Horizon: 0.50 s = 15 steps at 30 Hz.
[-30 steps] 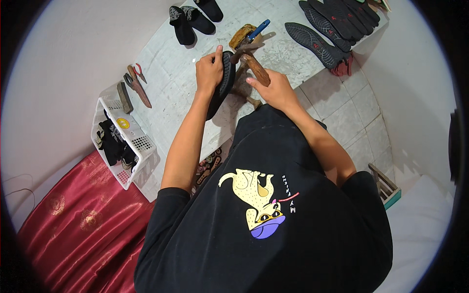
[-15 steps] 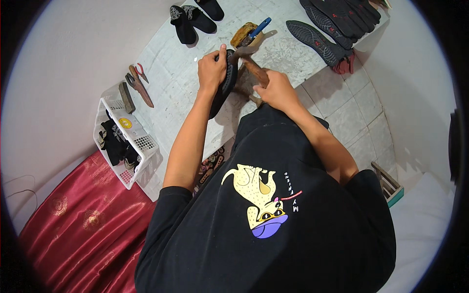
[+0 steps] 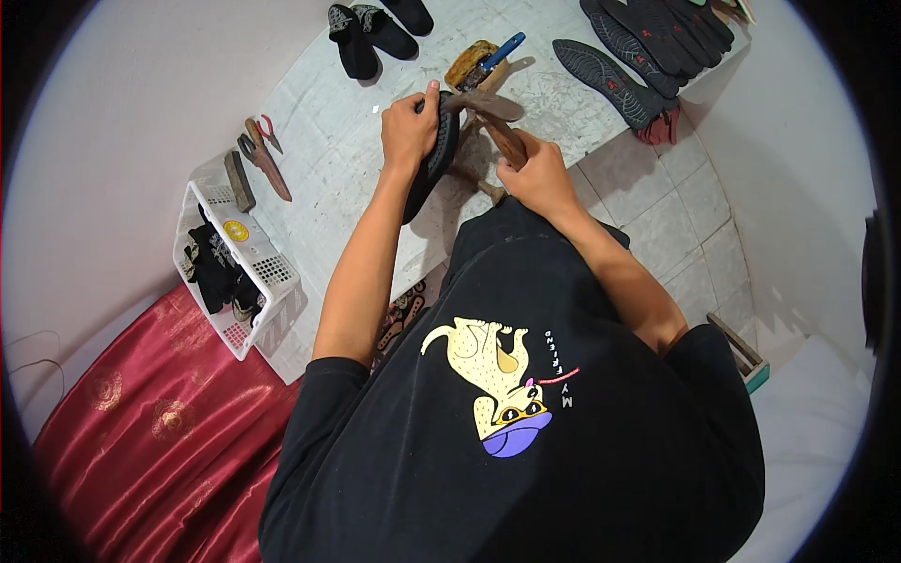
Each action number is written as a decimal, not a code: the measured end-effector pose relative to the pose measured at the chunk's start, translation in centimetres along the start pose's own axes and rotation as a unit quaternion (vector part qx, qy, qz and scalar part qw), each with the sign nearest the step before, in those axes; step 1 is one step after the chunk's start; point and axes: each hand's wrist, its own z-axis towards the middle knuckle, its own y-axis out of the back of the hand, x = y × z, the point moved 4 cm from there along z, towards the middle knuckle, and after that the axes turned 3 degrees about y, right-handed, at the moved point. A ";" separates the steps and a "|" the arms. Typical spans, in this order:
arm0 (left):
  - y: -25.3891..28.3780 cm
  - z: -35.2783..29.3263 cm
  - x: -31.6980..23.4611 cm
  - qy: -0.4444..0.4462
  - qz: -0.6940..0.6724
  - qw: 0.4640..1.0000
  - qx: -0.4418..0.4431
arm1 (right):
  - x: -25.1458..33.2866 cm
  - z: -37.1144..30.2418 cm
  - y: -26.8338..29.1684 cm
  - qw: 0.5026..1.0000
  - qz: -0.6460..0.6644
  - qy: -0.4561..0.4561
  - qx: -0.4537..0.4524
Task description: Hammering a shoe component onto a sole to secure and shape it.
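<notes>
Head view: I'd hold this black shoe (image 3: 433,176) steady over the table (image 3: 324,164)'s near side and tap its sole (image 3: 446,141) squarely with the hammer (image 3: 498,131), thumb (image 3: 433,95) clear. Left hand (image 3: 406,133) is curled round the shoe; right hand (image 3: 542,178) is wrapped round the wooden handle (image 3: 508,144). Hammer head (image 3: 488,103) touching or just beside the sole? Can't tell.

Left hand (image 3: 410,131) grips a black shoe (image 3: 434,176); right hand (image 3: 542,178) holds a hammer (image 3: 496,106) by its wooden handle, head at the shoe's edge, contact unclear. On table (image 3: 324,150): tub (image 3: 465,66) with blue brush (image 3: 504,52), black soles (image 3: 605,83).
</notes>
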 end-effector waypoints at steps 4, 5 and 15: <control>0.2 0.1 0.3 -0.013 -0.004 1.000 -0.003 | -0.3 0.3 -0.6 0.999 -0.027 0.031 0.023; 0.2 0.1 0.6 -0.013 0.002 1.000 0.005 | -0.1 0.3 -0.5 0.997 -0.048 0.031 0.056; 0.1 0.1 0.3 0.006 0.000 1.000 0.006 | 0.2 0.2 -0.3 0.999 -0.036 0.009 0.034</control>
